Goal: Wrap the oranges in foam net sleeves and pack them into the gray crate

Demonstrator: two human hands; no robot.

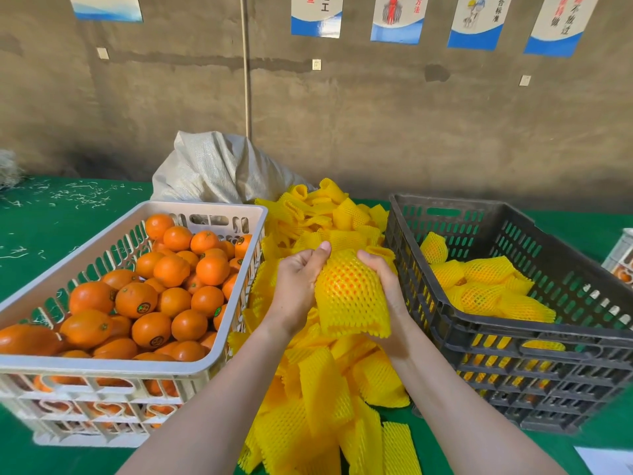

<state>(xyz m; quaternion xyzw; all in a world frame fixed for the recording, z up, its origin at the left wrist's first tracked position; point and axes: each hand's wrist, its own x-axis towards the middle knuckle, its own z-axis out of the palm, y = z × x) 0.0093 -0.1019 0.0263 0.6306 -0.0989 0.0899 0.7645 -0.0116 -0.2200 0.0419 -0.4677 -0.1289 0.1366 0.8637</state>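
Note:
Between the two crates I hold an orange inside a yellow foam net sleeve (351,293). My left hand (296,286) grips its left side with the thumb up on the sleeve's top edge. My right hand (383,279) grips its right side. The orange shows through the stretched mesh near the sleeve's top, and the sleeve's lower end hangs loose. A white crate (236,303) on the left is full of bare oranges (171,296). The gray crate (455,323) on the right holds several wrapped oranges (486,289).
A pile of loose yellow foam sleeves (318,399) covers the green table (51,228) between the crates and runs to the near edge. A white woven sack (219,169) leans at the back by the wall. A box (621,258) is at the far right.

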